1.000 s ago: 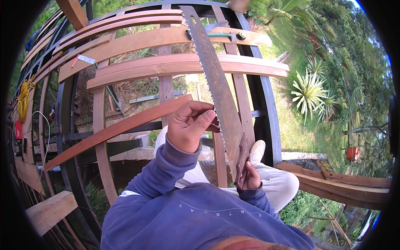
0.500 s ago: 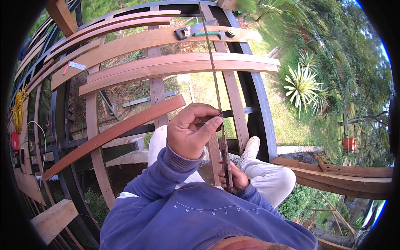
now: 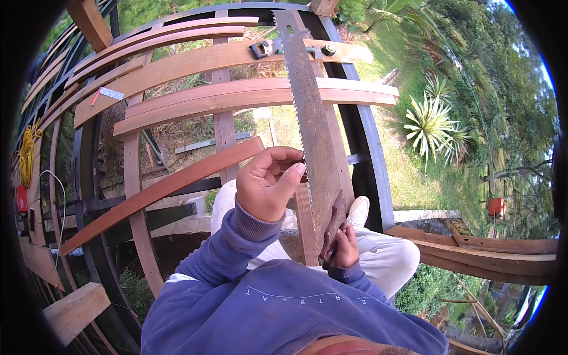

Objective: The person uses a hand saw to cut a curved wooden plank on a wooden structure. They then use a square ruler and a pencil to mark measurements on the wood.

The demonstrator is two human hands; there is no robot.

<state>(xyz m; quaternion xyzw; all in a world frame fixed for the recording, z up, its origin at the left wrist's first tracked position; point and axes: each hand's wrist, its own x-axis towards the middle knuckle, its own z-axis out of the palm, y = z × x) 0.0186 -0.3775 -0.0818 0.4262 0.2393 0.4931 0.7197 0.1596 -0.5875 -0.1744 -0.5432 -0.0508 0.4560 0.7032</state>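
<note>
A handsaw (image 3: 306, 97) with a rusty, worn blade rises in front of me, its toothed edge on the left and its broad side in view. My right hand (image 3: 346, 247) is closed round its dark wooden handle (image 3: 335, 220), low by my lap. At the middle of the blade, my left hand (image 3: 266, 183) is closed in a pinch, thumb and forefinger up against the teeth. Something dark shows at those fingertips, too small to make out. Left of this hand, a reddish board (image 3: 165, 192) slants across the joists.
Pale planks (image 3: 254, 94) lie across the open frame ahead. Beyond them rest another saw (image 3: 263, 48), a hammer (image 3: 315, 52) and a tape measure (image 3: 328, 50). A small square (image 3: 109, 93) and coiled yellow rope (image 3: 26, 157) lie left. Ground shows through the gaps.
The saw has turned from edge-on to showing its flat side, its tip shifting slightly left. My right hand has rolled with the handle. The left hand stays nearly in place, still pinched.
</note>
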